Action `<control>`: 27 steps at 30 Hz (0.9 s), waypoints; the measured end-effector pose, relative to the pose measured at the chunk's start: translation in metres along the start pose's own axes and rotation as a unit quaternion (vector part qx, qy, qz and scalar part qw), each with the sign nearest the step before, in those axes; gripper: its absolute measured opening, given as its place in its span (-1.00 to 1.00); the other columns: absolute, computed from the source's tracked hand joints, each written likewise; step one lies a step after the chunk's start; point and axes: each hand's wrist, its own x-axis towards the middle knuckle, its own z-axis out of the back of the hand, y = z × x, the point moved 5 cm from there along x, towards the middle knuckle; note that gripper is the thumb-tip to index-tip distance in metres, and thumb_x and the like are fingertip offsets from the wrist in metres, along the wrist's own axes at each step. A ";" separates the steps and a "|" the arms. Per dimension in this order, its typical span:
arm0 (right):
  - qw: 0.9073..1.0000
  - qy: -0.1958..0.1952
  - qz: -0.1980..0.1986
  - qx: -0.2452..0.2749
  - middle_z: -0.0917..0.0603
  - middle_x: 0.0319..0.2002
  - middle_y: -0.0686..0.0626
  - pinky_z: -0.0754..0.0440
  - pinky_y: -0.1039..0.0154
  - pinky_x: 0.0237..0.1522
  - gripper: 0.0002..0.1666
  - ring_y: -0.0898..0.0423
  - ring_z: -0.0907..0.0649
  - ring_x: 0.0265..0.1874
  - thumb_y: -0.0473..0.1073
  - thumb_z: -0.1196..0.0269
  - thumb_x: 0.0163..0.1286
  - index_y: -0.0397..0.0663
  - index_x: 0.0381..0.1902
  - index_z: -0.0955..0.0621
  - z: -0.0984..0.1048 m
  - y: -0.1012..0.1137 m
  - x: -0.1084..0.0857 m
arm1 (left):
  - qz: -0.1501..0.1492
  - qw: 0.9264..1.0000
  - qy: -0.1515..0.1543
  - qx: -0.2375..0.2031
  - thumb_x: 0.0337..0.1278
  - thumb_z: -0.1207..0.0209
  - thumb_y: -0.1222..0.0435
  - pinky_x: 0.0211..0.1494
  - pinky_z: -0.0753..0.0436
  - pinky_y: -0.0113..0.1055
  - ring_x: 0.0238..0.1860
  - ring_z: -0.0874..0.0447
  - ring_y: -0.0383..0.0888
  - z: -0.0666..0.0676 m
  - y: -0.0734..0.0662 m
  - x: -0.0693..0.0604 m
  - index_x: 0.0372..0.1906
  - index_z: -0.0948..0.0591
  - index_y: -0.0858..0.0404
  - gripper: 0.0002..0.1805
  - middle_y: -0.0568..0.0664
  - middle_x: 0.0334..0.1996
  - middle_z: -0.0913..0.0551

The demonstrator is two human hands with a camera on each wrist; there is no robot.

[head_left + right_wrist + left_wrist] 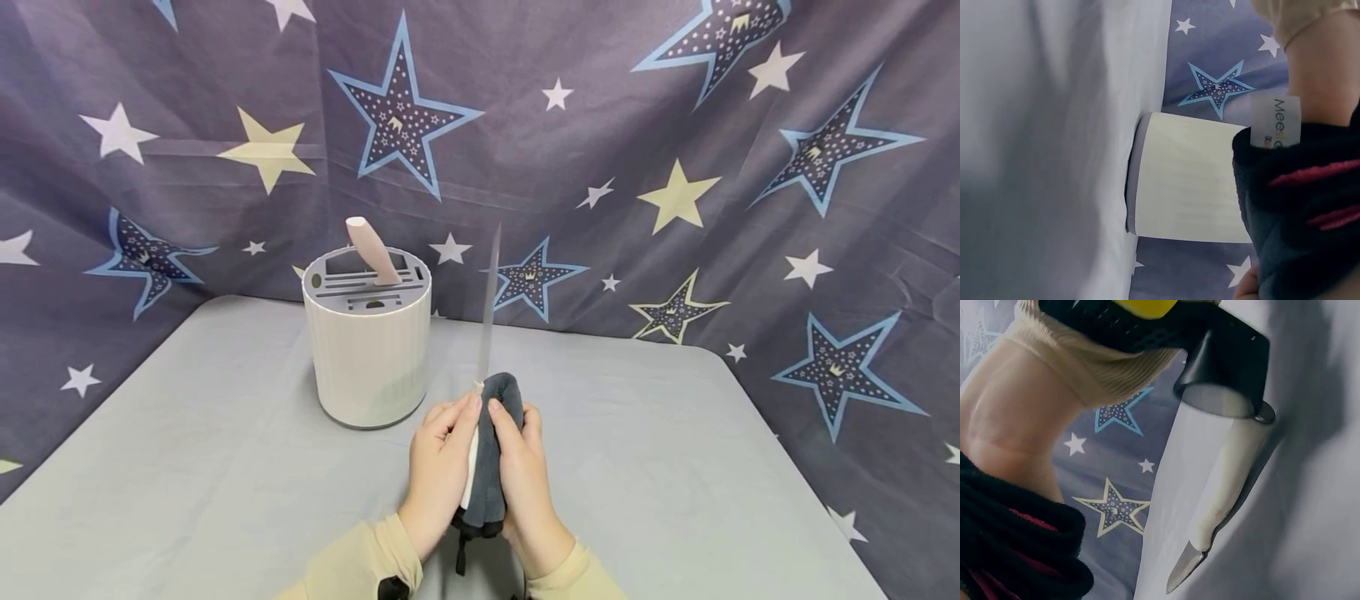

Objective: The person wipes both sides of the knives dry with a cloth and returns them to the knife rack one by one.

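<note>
My left hand (437, 458) grips the white handle of a long knife (489, 308), whose narrow blade points up and away. Against that handle, my right hand (528, 479) holds a folded dark grey cloth (489, 467) with a black edge and hanging loop. Thumbs lie on top, close to the base of the blade. The right wrist view shows the bunched cloth (1285, 206) with a white label and red inner folds. Most of the handle is hidden by the cloth and fingers.
A round white knife block (367, 358) stands on the grey-covered table (637, 467), left of my hands. A pale pink-handled knife (372, 252) sits in its slotted top. The left wrist view shows a small white-handled knife (1229, 481) lying on the table. A star-patterned curtain (525, 150) hangs behind.
</note>
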 end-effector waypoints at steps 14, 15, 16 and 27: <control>1.000 -0.001 0.009 0.025 -0.51 -0.16 -0.07 -0.58 0.27 -0.31 -0.49 0.15 -0.58 -0.35 0.15 -0.05 0.53 -0.04 0.20 -0.24 -0.001 0.002 -0.002 | -0.027 1.000 0.002 -0.008 0.40 -0.13 0.09 -0.01 -0.56 -0.40 -0.05 -0.61 -0.14 -0.003 0.000 -0.004 0.17 -0.64 0.15 -0.62 0.03 0.03 -0.69; 1.000 0.000 0.008 0.023 -0.51 -0.16 -0.07 -0.57 0.27 -0.32 -0.48 0.14 -0.58 -0.36 0.16 -0.05 0.53 -0.04 0.20 -0.24 -0.001 0.002 -0.003 | -0.031 0.999 0.002 -0.006 0.41 -0.12 0.09 0.01 -0.57 -0.40 -0.02 -0.62 -0.13 -0.002 0.000 -0.003 0.18 -0.64 0.16 -0.62 0.04 0.06 -0.68; 1.000 0.000 0.009 0.020 -0.50 -0.15 -0.08 -0.57 0.27 -0.32 -0.46 0.14 -0.58 -0.36 0.17 -0.06 0.52 -0.04 0.20 -0.24 -0.002 0.002 -0.003 | -0.035 0.999 0.002 -0.004 0.42 -0.11 0.09 0.03 -0.57 -0.39 0.01 -0.63 -0.13 -0.002 0.000 -0.003 0.18 -0.64 0.16 -0.62 0.04 0.08 -0.68; 1.000 0.004 0.011 0.002 -0.47 -0.17 -0.06 -0.54 0.29 -0.31 -0.48 0.14 -0.54 -0.35 0.14 -0.07 0.52 -0.07 0.18 -0.23 0.000 0.005 -0.007 | -0.038 0.998 0.031 0.037 0.45 -0.06 0.05 -0.23 -0.58 -0.41 -0.30 -0.59 -0.23 0.000 -0.009 0.002 0.16 -0.60 0.29 -0.56 0.06 -0.16 -0.70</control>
